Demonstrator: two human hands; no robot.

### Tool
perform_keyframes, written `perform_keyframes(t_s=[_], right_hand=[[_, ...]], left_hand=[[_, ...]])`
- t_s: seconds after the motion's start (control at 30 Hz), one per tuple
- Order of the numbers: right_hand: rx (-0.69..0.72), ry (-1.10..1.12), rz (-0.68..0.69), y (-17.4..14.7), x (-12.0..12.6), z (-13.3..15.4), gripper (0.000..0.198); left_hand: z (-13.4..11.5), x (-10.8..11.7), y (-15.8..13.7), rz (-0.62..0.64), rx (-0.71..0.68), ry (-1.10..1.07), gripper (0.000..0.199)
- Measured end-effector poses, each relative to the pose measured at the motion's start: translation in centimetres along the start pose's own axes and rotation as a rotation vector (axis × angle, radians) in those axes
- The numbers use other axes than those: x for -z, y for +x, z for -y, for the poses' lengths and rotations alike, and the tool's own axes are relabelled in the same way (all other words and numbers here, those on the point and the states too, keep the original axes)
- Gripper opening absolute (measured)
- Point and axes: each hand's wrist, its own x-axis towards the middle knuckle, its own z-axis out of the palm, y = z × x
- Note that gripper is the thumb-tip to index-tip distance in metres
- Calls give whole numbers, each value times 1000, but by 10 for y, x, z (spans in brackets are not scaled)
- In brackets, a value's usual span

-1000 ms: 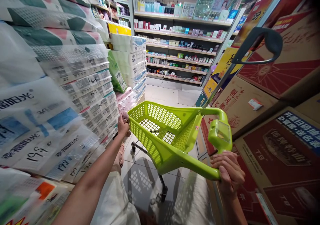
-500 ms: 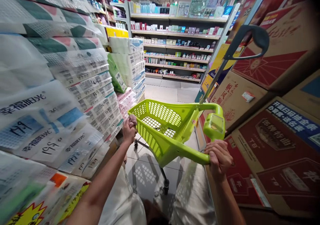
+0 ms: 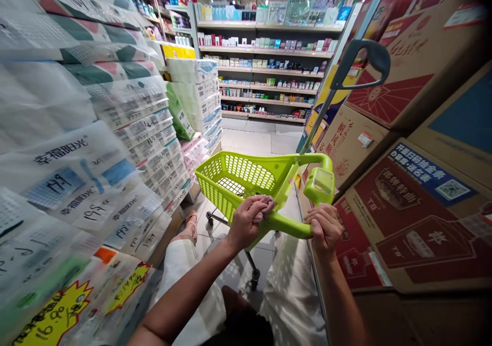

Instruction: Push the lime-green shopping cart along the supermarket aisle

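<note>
A lime-green shopping cart (image 3: 246,169) with a perforated basket stands in front of me, its grey loop handle (image 3: 363,69) rising on a pole at the right. My left hand (image 3: 246,220) is closed around a crumpled, pinkish-grey cloth (image 3: 264,207), which lies against the basket's near rim. At the near right corner, my right hand (image 3: 324,228) is wrapped around the end of the cart's green push bar (image 3: 290,226). A green box-shaped holder (image 3: 320,186) sits just above that hand. Only the far part of the basket's floor shows, and no goods are visible there.
Tall stacks of wrapped paper packs (image 3: 142,105) line the left side. Red and brown cartons (image 3: 415,197) are piled close on the right. Across the tiled floor (image 3: 246,138) stands a shelf unit (image 3: 265,72) full of small boxes and bottles.
My left hand, with the cloth, has moved right along the near rim from the basket's far left corner toward the push bar. My right hand keeps its hold.
</note>
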Motion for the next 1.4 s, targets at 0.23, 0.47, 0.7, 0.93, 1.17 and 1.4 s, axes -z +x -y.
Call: perform_keyframes(t_s=[0.23, 0.47, 0.7, 0.93, 1.17, 1.4], right_hand=[[39, 23, 59, -7, 11, -4, 31], [56, -129, 114, 4, 20, -5, 31], [55, -583, 332, 7, -35, 66, 13], [-130, -733, 524, 8, -90, 77, 20], [-142, -737, 655, 10, -143, 78, 9], [-86, -757, 696, 9, -178, 76, 5]], left_hand=[[76, 32, -8, -49, 240, 195, 43], [122, 73, 17, -55, 484, 303, 44], [48, 5, -6, 21, 200, 92, 60], [101, 49, 6, -139, 476, 181, 56], [126, 68, 7, 0, 361, 120, 63], [163, 91, 8, 69, 295, 116, 63]])
